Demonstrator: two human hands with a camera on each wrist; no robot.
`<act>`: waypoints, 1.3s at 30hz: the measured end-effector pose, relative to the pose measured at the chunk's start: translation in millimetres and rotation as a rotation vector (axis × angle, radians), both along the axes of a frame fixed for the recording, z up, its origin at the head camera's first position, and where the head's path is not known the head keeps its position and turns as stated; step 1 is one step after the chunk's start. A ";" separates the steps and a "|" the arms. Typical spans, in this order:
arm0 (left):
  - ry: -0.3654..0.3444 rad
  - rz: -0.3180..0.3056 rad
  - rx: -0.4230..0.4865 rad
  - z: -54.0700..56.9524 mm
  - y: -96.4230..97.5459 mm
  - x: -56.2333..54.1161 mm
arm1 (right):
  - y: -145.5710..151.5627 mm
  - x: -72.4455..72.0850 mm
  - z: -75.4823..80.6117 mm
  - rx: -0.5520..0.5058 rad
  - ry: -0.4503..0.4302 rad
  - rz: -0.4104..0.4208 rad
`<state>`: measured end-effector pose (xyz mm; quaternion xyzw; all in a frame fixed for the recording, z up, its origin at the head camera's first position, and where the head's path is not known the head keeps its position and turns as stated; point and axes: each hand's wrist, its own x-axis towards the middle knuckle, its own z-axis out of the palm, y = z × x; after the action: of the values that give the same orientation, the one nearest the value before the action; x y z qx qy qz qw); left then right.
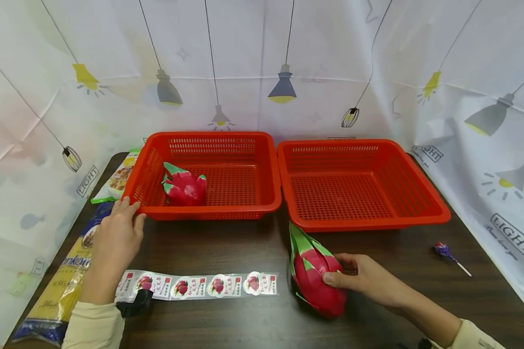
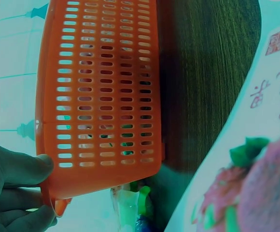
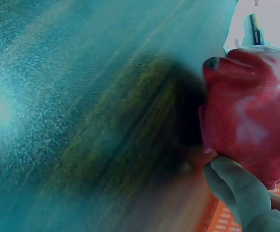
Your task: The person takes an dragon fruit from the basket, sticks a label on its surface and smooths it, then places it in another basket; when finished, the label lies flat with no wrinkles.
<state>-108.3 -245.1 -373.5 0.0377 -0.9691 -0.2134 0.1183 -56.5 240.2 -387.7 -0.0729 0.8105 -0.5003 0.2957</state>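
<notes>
My right hand [image 1: 367,281] grips a pink dragon fruit [image 1: 319,276] with green leaf tips, in front of the right red plastic basket [image 1: 401,225]. In the right wrist view the thumb and fingers press against the side of that dragon fruit [image 3: 256,116]. At the front left corner of the left red basket [image 1: 209,213], my left hand [image 1: 118,237] pinches the rim, which the left wrist view shows between thumb and fingers. A second dragon fruit [image 1: 186,189] lies inside the left basket. The right basket holds nothing.
A strip of dragon fruit stickers [image 1: 220,286] lies on the dark table [image 1: 218,325]. Along the left edge are a yellow pasta bag [image 1: 65,281] and a green-and-white packet [image 1: 117,179]. A lollipop [image 1: 451,257] lies at the right, and a printed cloth [image 1: 244,58] hangs behind the baskets.
</notes>
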 end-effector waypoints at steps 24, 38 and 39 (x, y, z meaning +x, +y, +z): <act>0.146 -0.033 -0.002 3.3 16.0 11.3 | -7.1 -1.5 -6.1 0.026 -0.017 -0.046; -0.065 -0.627 -0.362 -25.9 124.5 84.8 | -12.5 3.2 -3.3 0.081 0.047 -0.042; -0.032 -0.628 -0.381 -30.9 126.7 83.3 | -12.7 3.4 -2.9 0.084 0.055 -0.044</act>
<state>-25.0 -118.3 -404.5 -0.2810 -0.9574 -0.0544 0.0369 -53.1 227.5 -390.6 -0.0562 0.8399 -0.4702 0.2651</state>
